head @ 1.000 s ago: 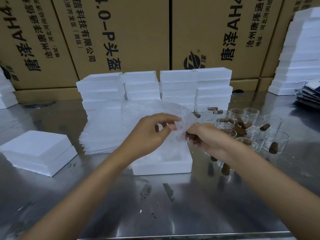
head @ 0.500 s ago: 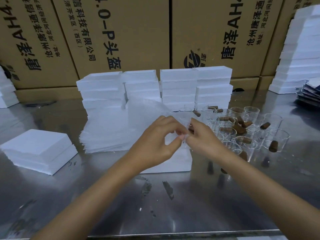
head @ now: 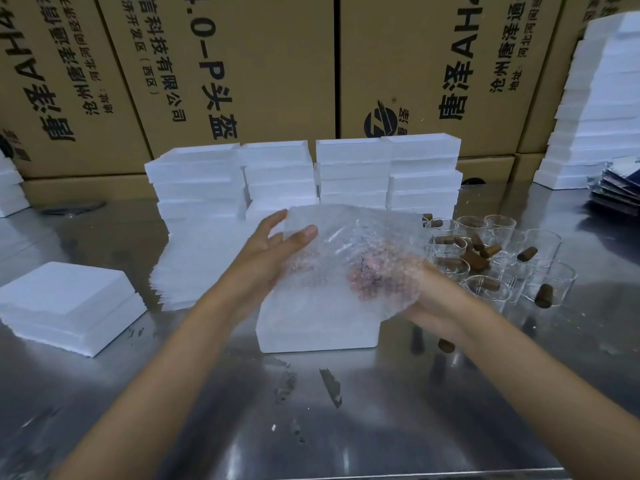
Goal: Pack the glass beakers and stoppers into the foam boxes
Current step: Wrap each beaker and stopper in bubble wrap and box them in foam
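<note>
Left hand pinches a clear bubble-wrap sheet; right hand grips it underneath, above an open white foam box.

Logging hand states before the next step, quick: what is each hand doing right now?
Left hand: pinches the upper left edge of the bubble wrap sheet, thumb on top.
Right hand: holds the same sheet from beneath; its fingers are hidden behind it.
</note>
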